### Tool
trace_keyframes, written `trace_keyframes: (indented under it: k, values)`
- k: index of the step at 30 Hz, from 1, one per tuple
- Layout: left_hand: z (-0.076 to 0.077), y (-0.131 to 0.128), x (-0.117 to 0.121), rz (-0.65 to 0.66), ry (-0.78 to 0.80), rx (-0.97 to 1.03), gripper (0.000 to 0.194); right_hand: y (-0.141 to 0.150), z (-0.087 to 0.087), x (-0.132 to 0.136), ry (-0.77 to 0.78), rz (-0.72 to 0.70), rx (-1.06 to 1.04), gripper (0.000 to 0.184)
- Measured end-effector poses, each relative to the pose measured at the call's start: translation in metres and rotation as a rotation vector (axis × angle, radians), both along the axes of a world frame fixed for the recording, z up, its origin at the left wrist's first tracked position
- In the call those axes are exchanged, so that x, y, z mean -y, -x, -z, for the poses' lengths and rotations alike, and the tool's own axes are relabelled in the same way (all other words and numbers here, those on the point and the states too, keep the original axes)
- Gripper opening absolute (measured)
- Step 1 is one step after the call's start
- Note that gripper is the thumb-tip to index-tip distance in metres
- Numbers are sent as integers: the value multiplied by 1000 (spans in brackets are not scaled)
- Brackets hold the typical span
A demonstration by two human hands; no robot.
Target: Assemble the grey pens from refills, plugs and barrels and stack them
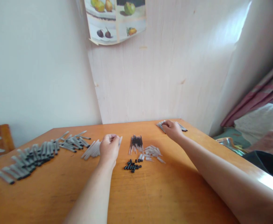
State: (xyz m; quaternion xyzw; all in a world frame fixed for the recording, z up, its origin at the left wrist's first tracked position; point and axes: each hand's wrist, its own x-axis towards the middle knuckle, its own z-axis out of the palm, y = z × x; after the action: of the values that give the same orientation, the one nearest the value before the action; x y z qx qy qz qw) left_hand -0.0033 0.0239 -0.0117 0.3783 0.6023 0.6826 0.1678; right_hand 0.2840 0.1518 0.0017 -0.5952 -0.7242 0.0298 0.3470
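Note:
My left hand is closed, with a pale, see-through pen barrel jutting from its finger side. Under and beside that hand lies a row of clear pen barrels. At the far right, my right hand reaches onto a small pile of pens; its fingers are curled down, and what they grip is hidden. Between the hands are a bundle of dark ink refills, a scatter of small clear caps and a heap of short black plugs.
A long spread of grey-white pens with black ends covers the table's left side. The wooden table meets a wall panel behind. A chair stands at left; a dark bin stands past the right edge.

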Motion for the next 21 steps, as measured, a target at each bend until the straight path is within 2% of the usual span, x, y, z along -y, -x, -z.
trace_keyframes:
  k: [6,10,15,18,21]
  values:
    - [-2,12,-1,-20,-24,131,22,40,-4,16,52,-270,71,22]
    - [-6,18,0,-71,-46,201,18,73,-5,36,131,-386,148,20]
    - [-10,23,1,-115,-96,320,17,114,-6,61,169,-487,298,23]
    - [-12,25,1,-121,-113,392,18,135,-5,71,146,-527,376,30]
    - [-13,24,3,-112,-64,420,18,153,-3,79,85,-554,460,36]
